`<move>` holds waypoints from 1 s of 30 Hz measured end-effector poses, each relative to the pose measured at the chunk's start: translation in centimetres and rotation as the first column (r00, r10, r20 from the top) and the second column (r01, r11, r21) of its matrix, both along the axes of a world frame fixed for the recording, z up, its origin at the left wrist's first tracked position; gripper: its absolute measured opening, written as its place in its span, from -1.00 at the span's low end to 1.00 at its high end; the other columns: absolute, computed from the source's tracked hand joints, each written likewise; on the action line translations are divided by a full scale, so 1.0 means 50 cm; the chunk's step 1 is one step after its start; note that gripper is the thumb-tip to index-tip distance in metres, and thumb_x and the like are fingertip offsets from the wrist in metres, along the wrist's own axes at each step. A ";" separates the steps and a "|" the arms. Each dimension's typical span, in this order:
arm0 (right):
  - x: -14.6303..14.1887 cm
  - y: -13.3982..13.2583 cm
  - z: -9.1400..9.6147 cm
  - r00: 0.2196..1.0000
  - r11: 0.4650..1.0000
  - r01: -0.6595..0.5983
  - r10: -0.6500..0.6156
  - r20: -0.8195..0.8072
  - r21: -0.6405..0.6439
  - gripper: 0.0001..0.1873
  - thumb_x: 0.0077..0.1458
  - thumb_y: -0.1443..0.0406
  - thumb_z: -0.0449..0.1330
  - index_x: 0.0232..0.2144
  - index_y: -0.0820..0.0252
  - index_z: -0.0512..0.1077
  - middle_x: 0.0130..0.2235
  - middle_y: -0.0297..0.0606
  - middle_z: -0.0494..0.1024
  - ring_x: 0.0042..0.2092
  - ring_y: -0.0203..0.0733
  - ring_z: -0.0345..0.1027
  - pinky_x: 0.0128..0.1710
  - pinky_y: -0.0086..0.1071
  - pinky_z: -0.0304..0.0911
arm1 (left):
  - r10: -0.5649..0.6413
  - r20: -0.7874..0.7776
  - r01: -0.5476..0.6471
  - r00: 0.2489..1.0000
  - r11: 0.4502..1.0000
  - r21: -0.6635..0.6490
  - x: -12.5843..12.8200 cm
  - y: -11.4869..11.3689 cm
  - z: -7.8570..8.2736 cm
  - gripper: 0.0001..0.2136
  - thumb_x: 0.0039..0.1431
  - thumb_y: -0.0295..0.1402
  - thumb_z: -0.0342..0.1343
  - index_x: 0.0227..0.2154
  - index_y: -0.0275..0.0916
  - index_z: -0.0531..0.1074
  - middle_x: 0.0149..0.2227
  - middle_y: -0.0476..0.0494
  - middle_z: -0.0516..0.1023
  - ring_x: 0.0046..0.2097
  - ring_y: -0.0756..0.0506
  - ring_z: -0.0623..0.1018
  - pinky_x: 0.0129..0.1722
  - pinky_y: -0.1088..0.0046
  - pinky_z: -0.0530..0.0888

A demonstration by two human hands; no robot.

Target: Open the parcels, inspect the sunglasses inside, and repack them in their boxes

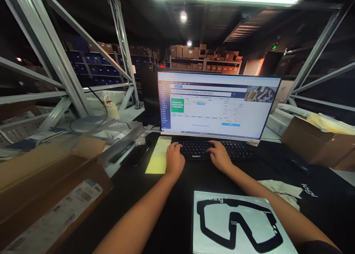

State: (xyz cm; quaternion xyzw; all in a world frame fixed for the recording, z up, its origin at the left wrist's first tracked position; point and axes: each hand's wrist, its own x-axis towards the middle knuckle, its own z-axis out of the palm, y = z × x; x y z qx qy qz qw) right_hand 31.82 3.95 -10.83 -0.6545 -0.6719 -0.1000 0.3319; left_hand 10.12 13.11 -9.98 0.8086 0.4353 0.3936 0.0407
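Closest in, a white box [238, 224] printed with a goggle outline lies flat on the black desk [180, 206] between the two bare forearms, which stretch forward and converge slightly. Both palms face down: the left hand [174, 161] rests on the left end of the black keyboard [197, 149], just beside a yellow paper slip [158, 157], and the right hand [219, 157] sits on its middle keys, the two hands apart, fingers loosely bent, gripping nothing. Beyond the keyboard stands the lit monitor [216, 106], showing a form page.

Black desk [191, 178]: keyboard [238, 150], monitor [216, 106], yellow paper [158, 157], white box [238, 224].
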 end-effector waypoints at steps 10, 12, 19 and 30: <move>-0.039 -0.005 -0.003 0.997 0.996 -0.055 0.058 0.048 -0.064 -0.71 0.24 0.38 0.05 -0.04 0.21 0.46 0.13 -0.02 0.40 0.15 0.01 0.28 0.16 -0.06 0.25 | -0.084 -0.105 0.091 0.991 0.994 0.068 0.015 -0.013 0.006 -0.64 0.01 -0.72 -0.01 -0.42 -0.18 0.61 0.03 -0.21 0.51 0.14 -0.23 0.43 0.22 0.11 0.36; -0.043 -0.006 0.000 0.997 0.996 -0.051 0.054 0.050 -0.072 -0.70 0.25 0.38 0.05 -0.02 0.21 0.46 0.12 -0.02 0.40 0.16 0.01 0.27 0.16 -0.07 0.25 | -0.078 -0.122 0.087 0.989 0.994 0.073 0.018 -0.019 0.008 -0.65 0.02 -0.71 -0.02 -0.38 -0.21 0.60 0.05 -0.25 0.50 0.15 -0.25 0.42 0.22 0.09 0.35; -0.068 0.012 0.021 0.988 0.988 -0.100 0.112 0.102 -0.114 -0.77 0.27 0.26 0.13 -0.10 0.10 0.55 0.15 -0.08 0.42 0.22 0.06 0.21 0.22 0.00 0.15 | -0.086 -0.182 0.101 0.980 0.992 0.078 0.028 -0.032 0.008 -0.73 0.08 -0.63 0.03 -0.25 -0.25 0.53 0.00 -0.29 0.51 0.09 -0.28 0.46 0.15 0.10 0.40; -0.053 0.040 0.019 0.997 0.996 -0.007 0.013 0.072 -0.092 -0.54 0.21 0.39 0.09 0.16 0.21 0.32 0.09 -0.09 0.50 0.24 0.06 0.19 0.28 0.04 0.04 | 0.016 -0.156 -0.009 0.988 0.999 0.047 0.030 -0.026 0.003 -0.75 0.12 -0.57 0.04 -0.15 -0.26 0.46 0.01 -0.29 0.48 0.10 -0.27 0.43 0.25 0.05 0.25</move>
